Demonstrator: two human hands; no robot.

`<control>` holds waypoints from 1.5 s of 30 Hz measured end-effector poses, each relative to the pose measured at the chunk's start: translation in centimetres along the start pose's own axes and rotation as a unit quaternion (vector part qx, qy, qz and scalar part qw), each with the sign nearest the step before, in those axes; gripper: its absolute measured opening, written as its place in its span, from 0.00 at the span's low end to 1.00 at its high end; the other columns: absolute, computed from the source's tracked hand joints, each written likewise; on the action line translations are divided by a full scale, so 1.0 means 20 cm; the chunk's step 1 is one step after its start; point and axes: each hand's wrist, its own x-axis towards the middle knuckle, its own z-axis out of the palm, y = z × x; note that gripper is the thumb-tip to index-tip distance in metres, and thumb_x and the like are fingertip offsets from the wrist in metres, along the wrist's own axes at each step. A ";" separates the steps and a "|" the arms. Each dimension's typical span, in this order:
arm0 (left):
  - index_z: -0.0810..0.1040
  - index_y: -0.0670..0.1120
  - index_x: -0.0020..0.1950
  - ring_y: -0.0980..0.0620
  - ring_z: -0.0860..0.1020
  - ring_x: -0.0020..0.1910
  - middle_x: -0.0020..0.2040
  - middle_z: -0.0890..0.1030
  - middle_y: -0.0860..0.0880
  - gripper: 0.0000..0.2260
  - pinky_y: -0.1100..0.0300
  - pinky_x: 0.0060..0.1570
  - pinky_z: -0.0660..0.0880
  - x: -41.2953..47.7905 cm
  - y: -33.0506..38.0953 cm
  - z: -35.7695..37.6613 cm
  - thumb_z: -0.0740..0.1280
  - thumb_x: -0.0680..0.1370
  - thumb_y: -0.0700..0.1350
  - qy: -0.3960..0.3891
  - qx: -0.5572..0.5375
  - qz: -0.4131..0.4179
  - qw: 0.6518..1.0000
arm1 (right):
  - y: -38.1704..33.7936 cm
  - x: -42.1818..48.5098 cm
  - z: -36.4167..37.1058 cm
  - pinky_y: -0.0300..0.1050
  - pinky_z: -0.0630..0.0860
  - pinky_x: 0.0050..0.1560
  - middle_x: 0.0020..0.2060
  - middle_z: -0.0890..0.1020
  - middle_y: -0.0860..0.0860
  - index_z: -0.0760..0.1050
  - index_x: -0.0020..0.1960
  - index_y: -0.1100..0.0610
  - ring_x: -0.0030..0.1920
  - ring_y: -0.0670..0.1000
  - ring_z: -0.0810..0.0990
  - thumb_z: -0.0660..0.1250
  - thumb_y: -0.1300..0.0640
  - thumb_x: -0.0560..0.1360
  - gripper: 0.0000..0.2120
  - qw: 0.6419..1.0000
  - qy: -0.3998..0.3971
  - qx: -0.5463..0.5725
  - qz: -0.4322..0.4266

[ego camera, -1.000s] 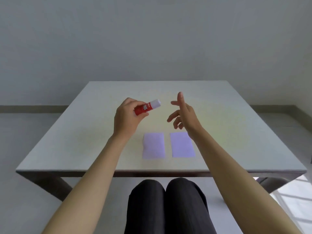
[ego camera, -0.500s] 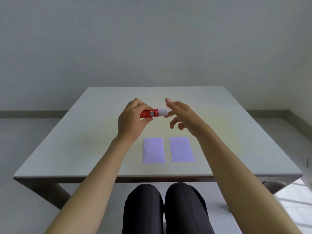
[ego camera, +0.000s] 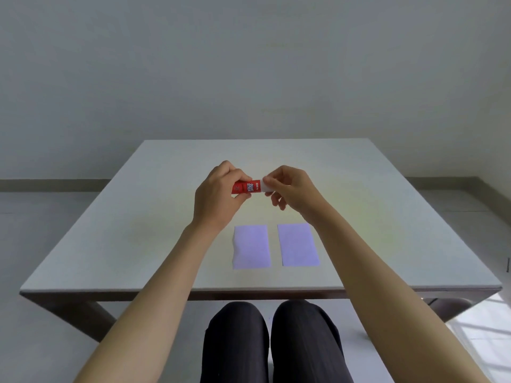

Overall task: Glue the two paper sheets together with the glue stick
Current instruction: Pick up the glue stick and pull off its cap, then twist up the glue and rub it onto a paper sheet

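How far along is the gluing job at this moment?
Early. Done: the red glue stick is picked up, held in the left hand. In hand: the right hand pinches its white cap, which looks not yet off. Left: the two pale purple paper sheets lie apart on the white table, neither visibly glued nor joined.

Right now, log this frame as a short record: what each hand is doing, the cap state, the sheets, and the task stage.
left hand: grips red glue stick, held level above the table
right hand: pinches white cap
cap: on
sheets: two pale lilac paper sheets, flat, side by side, apart
surface: white square table
stage: uncapping; no gluing yet
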 end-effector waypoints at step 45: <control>0.77 0.45 0.43 0.69 0.77 0.35 0.38 0.78 0.56 0.10 0.63 0.50 0.74 -0.01 0.14 0.19 0.76 0.68 0.44 0.007 -0.417 -0.276 0.866 | 0.20 -0.13 0.10 0.37 0.65 0.23 0.30 0.71 0.51 0.78 0.43 0.60 0.22 0.48 0.66 0.58 0.42 0.78 0.22 0.941 -0.007 0.313 0.128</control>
